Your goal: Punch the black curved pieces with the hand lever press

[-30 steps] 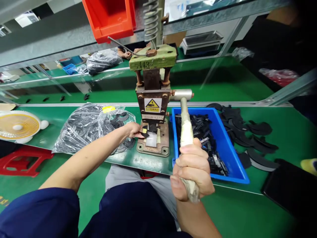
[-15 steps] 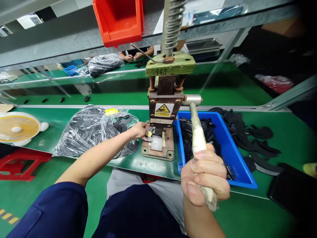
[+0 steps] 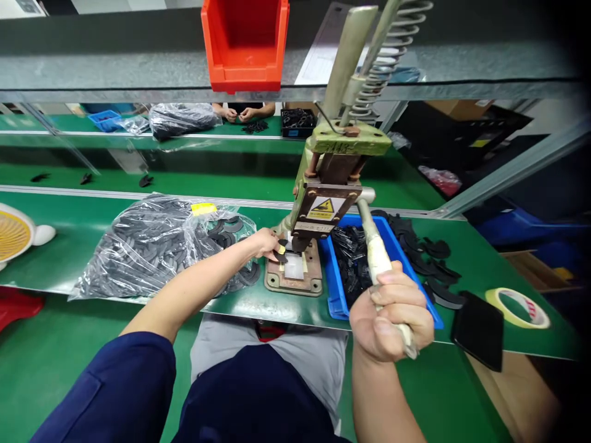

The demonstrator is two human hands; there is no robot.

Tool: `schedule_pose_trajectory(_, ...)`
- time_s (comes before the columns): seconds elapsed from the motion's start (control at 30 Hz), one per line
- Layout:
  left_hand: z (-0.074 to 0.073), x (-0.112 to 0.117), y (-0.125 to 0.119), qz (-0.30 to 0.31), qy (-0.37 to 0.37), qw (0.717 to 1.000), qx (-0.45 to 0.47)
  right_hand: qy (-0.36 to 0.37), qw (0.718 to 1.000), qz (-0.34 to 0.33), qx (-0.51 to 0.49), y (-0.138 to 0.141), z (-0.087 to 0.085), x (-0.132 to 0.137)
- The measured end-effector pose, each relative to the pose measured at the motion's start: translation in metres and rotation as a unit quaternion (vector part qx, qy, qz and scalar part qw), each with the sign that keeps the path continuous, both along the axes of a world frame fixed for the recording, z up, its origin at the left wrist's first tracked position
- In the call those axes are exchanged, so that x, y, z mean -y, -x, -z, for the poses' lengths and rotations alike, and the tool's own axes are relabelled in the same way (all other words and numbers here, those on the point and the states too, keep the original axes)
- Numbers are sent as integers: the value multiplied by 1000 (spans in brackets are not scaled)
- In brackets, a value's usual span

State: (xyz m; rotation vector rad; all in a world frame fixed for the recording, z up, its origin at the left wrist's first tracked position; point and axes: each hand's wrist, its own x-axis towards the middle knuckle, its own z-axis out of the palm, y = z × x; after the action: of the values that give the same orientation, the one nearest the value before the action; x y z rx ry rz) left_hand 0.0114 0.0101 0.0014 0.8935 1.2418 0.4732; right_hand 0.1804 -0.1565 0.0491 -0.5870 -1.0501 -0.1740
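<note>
A hand press with a green top plate and a yellow warning label stands on the green bench. My right hand is closed round its cloth-wrapped lever, pulled down toward me. My left hand pinches a small black curved part with a yellow mark at the press base, right under the ram. A clear bag of black curved parts lies just left of that hand.
A blue bin of black pieces sits right of the press, with loose black curved parts beyond it. A black pad and a tape roll lie far right. A red bin hangs overhead. Another person's hands work across the line.
My view has swung right and up, so the press looks tilted. My right hand has stayed on the lever and my left hand stays at the press base with the part.
</note>
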Motion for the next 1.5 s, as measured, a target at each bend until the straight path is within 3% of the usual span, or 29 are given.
schedule_pose_trajectory(0.33,-16,4,10,26,-27,998,-55,7,999,-15,27,-4,0,4)
schedule_pose_trajectory(0.53,-13,-20,59,-22,-150,977,-149,8,1000,-13,25,-5,1,4)
schedule_pose_trajectory(0.63,-3,-22,86,54,-258,925,-272,4,1000,-7,10,-3,0,2)
schedule_pose_trajectory(0.77,8,-16,100,253,-415,775,-404,-4,1000,-4,14,-2,0,0)
schedule_pose_trajectory(0.83,10,-16,99,308,-438,722,-438,-2,1000,-7,17,-3,0,1)
schedule_pose_trajectory(0.9,9,-19,94,329,-428,702,-465,3,1000,-9,19,-3,0,1)
schedule_pose_trajectory(1.07,3,-32,85,347,-359,709,-498,7,1000,-6,26,-5,1,4)
schedule_pose_trajectory(1.23,-7,-34,89,316,-338,737,-492,21,999,-13,25,-4,0,7)
schedule_pose_trajectory(1.37,-20,-24,103,257,-394,752,-462,20,999,-21,18,-3,0,8)
schedule_pose_trajectory(1.5,-28,1,115,209,-465,791,-337,23,999,-24,16,-1,0,6)
